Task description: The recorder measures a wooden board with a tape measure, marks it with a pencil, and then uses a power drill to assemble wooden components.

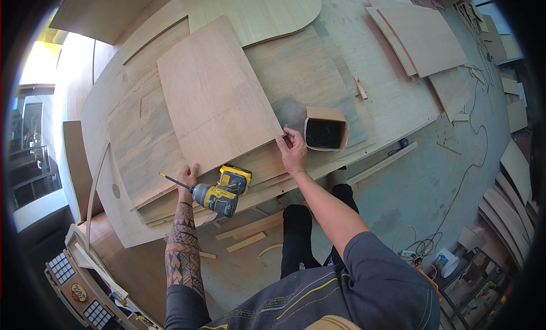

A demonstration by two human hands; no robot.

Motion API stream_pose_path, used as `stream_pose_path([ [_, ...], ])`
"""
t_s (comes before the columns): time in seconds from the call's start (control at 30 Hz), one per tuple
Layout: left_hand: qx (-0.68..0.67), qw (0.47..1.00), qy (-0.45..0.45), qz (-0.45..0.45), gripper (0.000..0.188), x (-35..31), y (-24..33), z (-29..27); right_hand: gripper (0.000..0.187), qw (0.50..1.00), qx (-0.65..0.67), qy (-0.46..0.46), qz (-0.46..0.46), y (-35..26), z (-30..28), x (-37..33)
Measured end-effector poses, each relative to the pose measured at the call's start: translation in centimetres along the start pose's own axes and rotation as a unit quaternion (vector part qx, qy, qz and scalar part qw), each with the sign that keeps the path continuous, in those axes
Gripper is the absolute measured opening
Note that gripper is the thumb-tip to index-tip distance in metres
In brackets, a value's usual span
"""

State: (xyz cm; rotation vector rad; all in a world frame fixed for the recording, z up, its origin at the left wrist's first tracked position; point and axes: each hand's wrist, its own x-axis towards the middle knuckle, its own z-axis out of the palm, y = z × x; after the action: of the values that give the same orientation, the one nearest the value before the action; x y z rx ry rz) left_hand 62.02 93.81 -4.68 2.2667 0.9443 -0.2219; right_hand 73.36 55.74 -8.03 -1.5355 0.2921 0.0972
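Observation:
A rectangular plywood panel (pixel 219 91) lies at a slant on larger sheets. My right hand (pixel 294 153) pinches its near right corner between thumb and fingers. At the near left corner, my left hand (pixel 187 175) is closed at the panel's edge, its fingers partly hidden. A yellow and grey cordless drill (pixel 216 199) with a long bit sits between my hands, at the front edge of the stack. Its bit crosses in front of my left wrist; what supports the drill cannot be made out. An opened cardboard box (pixel 325 131) with a dark inside stands right of my right hand.
Under the panel are wide plywood sheets (pixel 307 68) and a round-cornered board (pixel 256 11). More panels (pixel 424 40) are stacked at the far right, and a small wood strip (pixel 360 88) lies nearer. Offcuts (pixel 247 242) and cables (pixel 424 244) are on the floor.

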Motion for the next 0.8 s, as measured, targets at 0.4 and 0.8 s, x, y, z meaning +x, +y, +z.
stream_pose_path([
  [0.4,0.011,0.999,0.002,0.042,0.059,0.3,-1.2,0.3,0.034,0.999,0.015,0.028,0.007,0.1,0.7,0.0],
  [0.8,-0.007,0.999,-0.016,0.046,0.055,-0.4,0.8,-0.7,0.030,0.998,0.041,0.023,-0.037,1.9,0.4,-0.2],
])
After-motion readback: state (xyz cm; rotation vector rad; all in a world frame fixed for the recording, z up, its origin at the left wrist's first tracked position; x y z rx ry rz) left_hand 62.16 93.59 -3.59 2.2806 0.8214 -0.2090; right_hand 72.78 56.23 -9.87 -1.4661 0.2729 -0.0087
